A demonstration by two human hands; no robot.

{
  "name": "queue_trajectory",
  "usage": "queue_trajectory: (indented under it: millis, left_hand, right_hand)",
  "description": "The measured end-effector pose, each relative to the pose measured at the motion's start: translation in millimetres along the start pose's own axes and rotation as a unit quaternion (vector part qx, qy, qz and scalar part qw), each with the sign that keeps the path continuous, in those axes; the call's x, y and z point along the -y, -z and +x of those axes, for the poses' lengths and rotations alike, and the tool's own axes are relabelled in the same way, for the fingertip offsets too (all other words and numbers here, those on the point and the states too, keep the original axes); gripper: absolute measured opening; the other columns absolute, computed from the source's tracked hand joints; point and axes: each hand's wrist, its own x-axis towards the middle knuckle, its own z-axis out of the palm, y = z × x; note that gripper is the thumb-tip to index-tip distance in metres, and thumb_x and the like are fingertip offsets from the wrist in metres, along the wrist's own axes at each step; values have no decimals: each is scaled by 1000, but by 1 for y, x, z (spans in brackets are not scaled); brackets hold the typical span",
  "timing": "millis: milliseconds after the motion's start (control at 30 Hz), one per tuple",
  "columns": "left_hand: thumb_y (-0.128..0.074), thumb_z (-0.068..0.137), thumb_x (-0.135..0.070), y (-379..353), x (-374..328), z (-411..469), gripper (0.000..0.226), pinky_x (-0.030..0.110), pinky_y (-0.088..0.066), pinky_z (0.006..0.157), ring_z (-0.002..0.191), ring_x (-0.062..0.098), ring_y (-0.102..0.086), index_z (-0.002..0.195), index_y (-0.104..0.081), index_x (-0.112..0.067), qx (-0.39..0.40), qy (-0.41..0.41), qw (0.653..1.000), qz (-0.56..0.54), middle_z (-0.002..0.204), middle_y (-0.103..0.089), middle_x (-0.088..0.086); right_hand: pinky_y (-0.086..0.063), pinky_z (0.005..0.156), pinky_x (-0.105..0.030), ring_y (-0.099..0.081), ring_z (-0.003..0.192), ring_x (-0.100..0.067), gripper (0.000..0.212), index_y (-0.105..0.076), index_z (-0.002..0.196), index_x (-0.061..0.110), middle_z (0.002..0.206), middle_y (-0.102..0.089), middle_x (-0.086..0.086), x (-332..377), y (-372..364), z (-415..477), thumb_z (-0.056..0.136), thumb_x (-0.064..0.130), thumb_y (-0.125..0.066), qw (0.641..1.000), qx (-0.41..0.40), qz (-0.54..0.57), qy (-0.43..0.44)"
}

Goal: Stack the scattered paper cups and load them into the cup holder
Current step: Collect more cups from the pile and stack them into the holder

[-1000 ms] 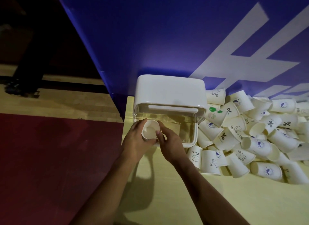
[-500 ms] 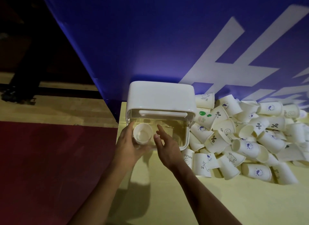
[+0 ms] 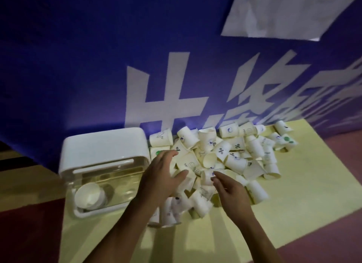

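A white cup holder (image 3: 101, 147) with a clear front compartment sits at the left of the yellow mat. Inside it lies a white paper cup (image 3: 89, 196), mouth toward me. To its right spreads a heap of scattered paper cups (image 3: 225, 155) printed with small blue marks. My left hand (image 3: 158, 178) hovers over the near left part of the heap, fingers spread and holding nothing. My right hand (image 3: 229, 190) hangs just right of it above the cups, fingers loosely curled and empty. Motion blur softens both hands.
A blue banner (image 3: 78, 67) with large white characters stands right behind the holder and the cups. The yellow mat (image 3: 293, 213) lies on a dark red floor (image 3: 29, 233), with bare mat in front of and right of the heap.
My left hand has let go of the cup, which now lies inside the holder. Both hands have moved right from the holder to over the heap, and the view has swung right.
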Motion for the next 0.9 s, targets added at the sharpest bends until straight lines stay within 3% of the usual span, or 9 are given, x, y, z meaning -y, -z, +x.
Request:
queue_trajectory:
  millis: [67,133,233,333,433,600,700,800,900]
  left_hand:
    - [-72,87,-54,-27,-29,29,61,30,-53,92,122,12,-56,140,-50,-33,-2,-40,999,28,144,-52,-12]
    - [-75,85,-52,-61,-55,58,64,30,-52,92,122,16,-58,141,-53,-28,3,-72,996,59,143,-54,-8]
    - [-72,88,-54,-115,-92,101,69,31,-48,98,130,16,-52,146,-48,-26,39,-67,992,97,149,-48,-7]
    - [-68,90,-56,-163,-121,143,74,36,-43,109,139,19,-42,152,-38,-27,56,-11,987,150,156,-40,-6]
    - [-71,87,-56,-196,-131,181,84,43,-42,110,141,28,-39,154,-33,-22,-19,77,976,204,159,-36,5]
    - [-73,85,-58,-210,-106,206,91,47,-38,113,140,37,-41,154,-32,-13,-75,245,941,223,154,-43,18]
    - [-70,88,-56,-210,-94,209,79,47,-44,108,132,38,-50,146,-42,-10,-75,267,929,246,146,-53,19]
    - [-75,88,-44,-207,-89,211,70,48,-50,101,124,39,-56,141,-47,-8,-80,272,937,205,138,-59,20]
    - [-81,85,-34,-198,-99,208,75,46,-50,98,125,39,-55,146,-44,-10,-111,272,949,116,142,-52,19]
  right_hand:
    - [-54,92,-21,-66,103,7,27,-72,127,25,114,-75,15,-25,35,10,101,27,-64,1000,-19,16,-19]
    - [-50,89,-11,-66,105,4,28,-72,126,24,114,-75,14,-51,68,25,100,25,-65,999,-29,26,-33]
    - [-45,77,-1,-64,97,15,25,-74,122,23,110,-76,15,-84,114,51,99,23,-65,998,-38,29,-38]
    - [-44,74,-1,-63,93,18,22,-76,117,24,104,-75,20,-117,156,81,99,19,-65,999,-31,28,-34]
    - [-45,72,-3,-68,90,6,22,-76,116,25,100,-77,19,-145,195,115,100,17,-64,999,-15,25,-29]
    - [-43,71,-1,-66,92,13,21,-77,114,23,102,-75,15,-172,226,158,99,14,-65,1000,8,16,-24]
    - [-44,74,0,-61,90,23,22,-77,117,19,104,-74,14,-181,231,178,98,13,-66,1000,22,10,-17]
    - [-44,71,-1,-62,87,19,22,-76,118,18,105,-75,11,-182,235,193,99,15,-65,999,24,8,-30]
    - [-44,69,-4,-65,82,12,26,-73,123,16,112,-76,4,-177,239,225,98,22,-66,999,14,-4,-29]
